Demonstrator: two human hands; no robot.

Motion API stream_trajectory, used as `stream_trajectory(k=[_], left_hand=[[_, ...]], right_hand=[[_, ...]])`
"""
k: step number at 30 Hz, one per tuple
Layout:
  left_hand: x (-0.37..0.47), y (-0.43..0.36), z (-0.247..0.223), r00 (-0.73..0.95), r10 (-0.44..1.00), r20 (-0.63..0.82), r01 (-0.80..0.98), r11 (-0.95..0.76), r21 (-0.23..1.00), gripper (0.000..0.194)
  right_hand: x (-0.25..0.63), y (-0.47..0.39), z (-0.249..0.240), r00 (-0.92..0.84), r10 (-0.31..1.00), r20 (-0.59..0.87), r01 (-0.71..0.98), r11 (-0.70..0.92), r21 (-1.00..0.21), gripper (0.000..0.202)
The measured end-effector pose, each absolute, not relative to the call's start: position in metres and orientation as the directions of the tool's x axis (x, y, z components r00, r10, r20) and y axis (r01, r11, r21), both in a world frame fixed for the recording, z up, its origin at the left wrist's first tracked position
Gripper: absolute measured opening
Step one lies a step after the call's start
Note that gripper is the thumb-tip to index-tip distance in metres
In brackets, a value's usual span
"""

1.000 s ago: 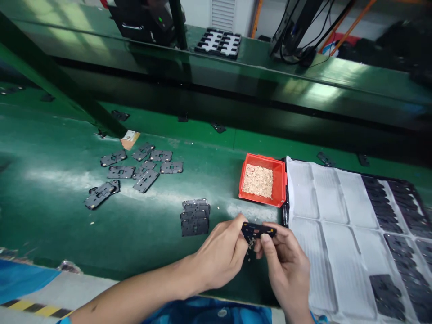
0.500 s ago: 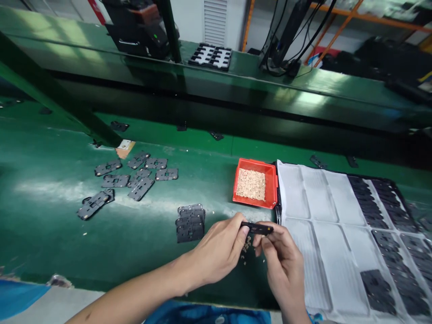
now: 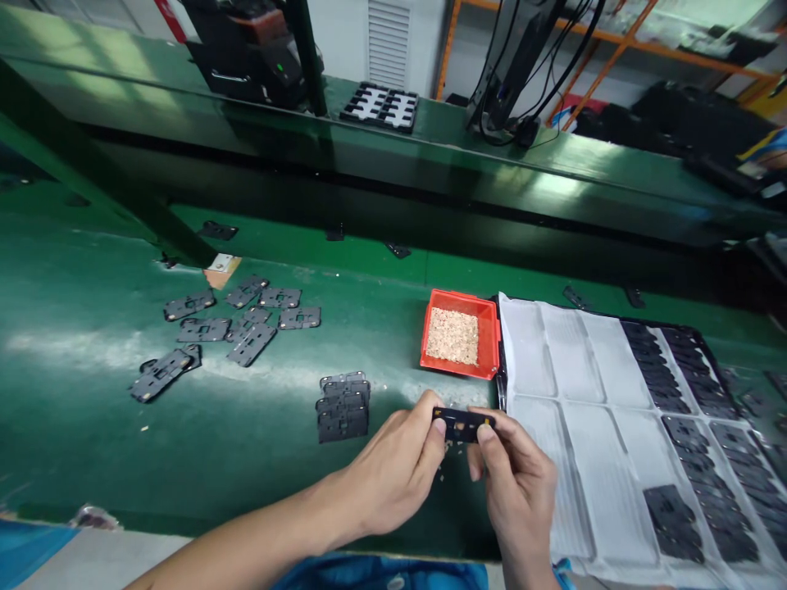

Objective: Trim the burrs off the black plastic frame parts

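A small black plate (image 3: 462, 425) with gold-coloured spots near its ends is held level between both hands. My left hand (image 3: 402, 459) pinches its left end, thumb in front. At its right end, my right hand (image 3: 520, 471) grips it between thumb and fingers. Tiny pale pieces (image 3: 443, 469) lie on the green table just below the plate, partly hidden. Behind the hands stands a red bin (image 3: 497, 336) holding many small tan pieces (image 3: 453, 335). Left of my left hand is an overlapping stack of black plates (image 3: 343, 407).
Several black plates (image 3: 251, 344) lie scattered at the left on the green table (image 3: 246, 451). A white-lined tray (image 3: 590, 459) at the right holds rows of black plates. A green post (image 3: 116, 188) slants down at the left; a raised shelf (image 3: 443, 147) runs behind.
The black plate has turned so its broad face shows more. My right thumb has moved up onto its right end. The view has shifted slightly.
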State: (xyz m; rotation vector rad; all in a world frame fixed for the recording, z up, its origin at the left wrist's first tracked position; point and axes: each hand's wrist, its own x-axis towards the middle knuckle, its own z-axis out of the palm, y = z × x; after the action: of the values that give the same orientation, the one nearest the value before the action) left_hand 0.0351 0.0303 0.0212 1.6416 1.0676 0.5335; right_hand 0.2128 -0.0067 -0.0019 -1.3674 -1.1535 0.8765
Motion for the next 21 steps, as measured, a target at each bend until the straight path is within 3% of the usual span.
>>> stream_trajectory(k=[11, 21], left_hand=[[0.028, 0.024, 0.031, 0.540, 0.802, -0.256, 0.420, 0.006, 0.907, 0.031], [0.026, 0.020, 0.031, 0.559, 0.785, -0.269, 0.414, 0.017, 0.910, 0.027]], right_hand=[[0.208, -0.010, -0.004, 0.278, 0.956, 0.093, 0.080, 0.073, -0.994, 0.019], [0.203, -0.009, -0.018, 0.331, 0.941, -0.066, -0.079, -0.042, -0.996, 0.034]])
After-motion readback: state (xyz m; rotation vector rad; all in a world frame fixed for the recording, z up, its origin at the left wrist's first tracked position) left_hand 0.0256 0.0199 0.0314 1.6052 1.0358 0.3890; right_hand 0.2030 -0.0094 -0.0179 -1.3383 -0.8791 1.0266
